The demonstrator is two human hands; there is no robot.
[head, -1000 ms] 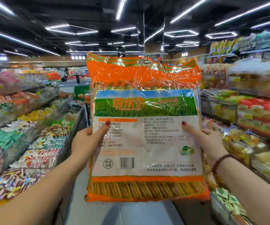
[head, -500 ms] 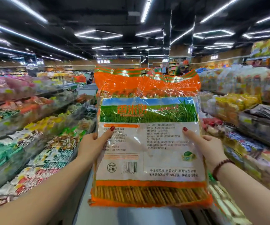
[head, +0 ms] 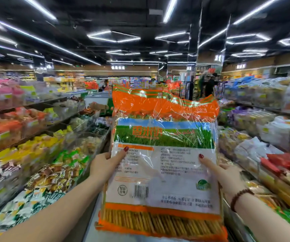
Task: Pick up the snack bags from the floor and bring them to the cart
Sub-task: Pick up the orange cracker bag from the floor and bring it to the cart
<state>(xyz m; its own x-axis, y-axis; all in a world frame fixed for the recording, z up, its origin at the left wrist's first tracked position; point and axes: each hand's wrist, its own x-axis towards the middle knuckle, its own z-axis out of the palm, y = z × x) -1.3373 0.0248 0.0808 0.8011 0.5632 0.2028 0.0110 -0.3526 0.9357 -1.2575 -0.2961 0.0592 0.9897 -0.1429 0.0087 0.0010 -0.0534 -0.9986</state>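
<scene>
A large snack bag [head: 161, 165], orange at top and bottom with a green grass picture and a white printed label, is held upright in front of me at chest height. My left hand [head: 104, 165] grips its left edge, thumb on the front. My right hand [head: 222, 173], with a bead bracelet on the wrist, grips its right edge the same way. Rows of thin biscuits show through the clear strip at the bag's bottom. The cart and the floor bags are not in view.
Tiered shelves of wrapped sweets [head: 36, 154] run along my left, and shelves of packaged snacks [head: 266, 151] run along my right. A narrow grey aisle floor [head: 91, 229] lies between them. People [head: 208, 84] stand far ahead in the shop.
The view has swung to the right and the bag sits lower in the frame. Both hands keep the same hold on its edges.
</scene>
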